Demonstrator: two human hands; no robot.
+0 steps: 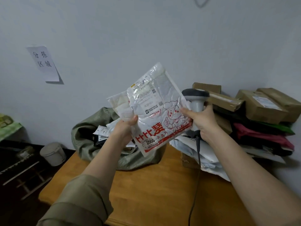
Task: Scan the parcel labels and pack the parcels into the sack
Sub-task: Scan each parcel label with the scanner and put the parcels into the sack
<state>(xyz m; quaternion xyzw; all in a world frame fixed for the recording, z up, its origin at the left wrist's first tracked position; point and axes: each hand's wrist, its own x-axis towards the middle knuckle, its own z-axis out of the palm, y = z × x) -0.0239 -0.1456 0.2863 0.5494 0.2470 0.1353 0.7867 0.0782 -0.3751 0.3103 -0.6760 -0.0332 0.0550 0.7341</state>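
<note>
I see left hand [124, 128] pinching left edge of white parcel [156, 111], held up above counter [146, 193], label facing me. Right hand [203, 123] has fingers wrapped round handle of scanner [196, 98], index fingertip touching parcel's right edge. Green sack [91, 132] sits open behind, far left on counter. Parcel pile [260, 111] far right.

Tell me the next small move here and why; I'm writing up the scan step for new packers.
Probably pull the scanner back and turn its head onto the shipping label. The right hand grips both the scanner and the white parcel's edge, so the head sits beside the label, not facing it. The left hand already holds the parcel up, over the green sack.
</note>
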